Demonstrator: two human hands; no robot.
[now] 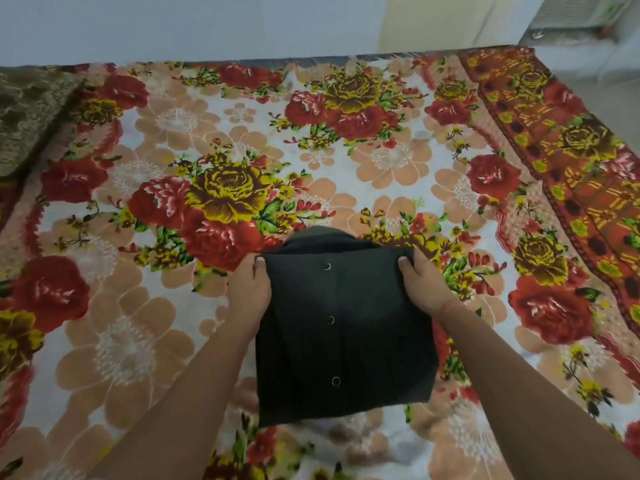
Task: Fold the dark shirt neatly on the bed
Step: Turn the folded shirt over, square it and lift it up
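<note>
The dark shirt point(343, 334) lies folded into a narrow rectangle on the bed point(242, 133), near the front middle, with three snap buttons in a line down its centre. Its collar end bulges out beyond the far edge. My left hand point(249, 289) grips the shirt's far left corner, thumb on top. My right hand point(424, 282) grips the far right corner the same way, with a thin red thread around its wrist.
The bed is covered by a blanket printed with red and yellow flowers, with an orange patterned border point(554, 161) along the right side. A brownish lace cloth point(31, 112) lies at the far left. A pale wall and floor lie beyond the bed.
</note>
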